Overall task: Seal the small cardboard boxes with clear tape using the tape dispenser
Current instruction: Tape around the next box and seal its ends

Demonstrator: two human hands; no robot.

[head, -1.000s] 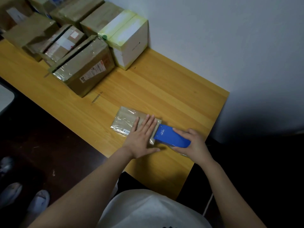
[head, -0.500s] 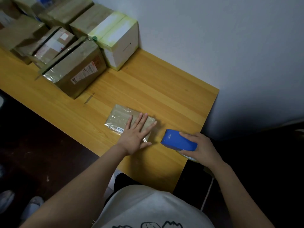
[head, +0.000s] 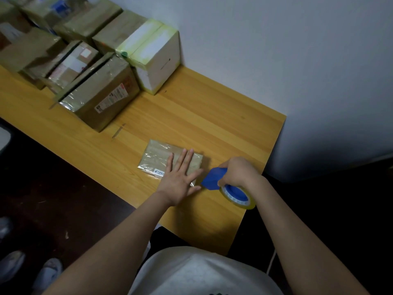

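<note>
The left grip lies flat, fingers straight, pressing the small box on the bench. The right grip is curled around the blue tape dispenser, just beside the box.

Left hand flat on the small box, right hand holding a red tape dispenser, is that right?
No: the head view shows the dispenser is blue. The left hand does lie flat on the box, and the right hand holds it.

The small cardboard box, flat and wrapped in glossy clear tape, lay just below the centre of the frame. The blue tape dispenser was just right of it, tilted, its tape roll toward the lower right.
</note>
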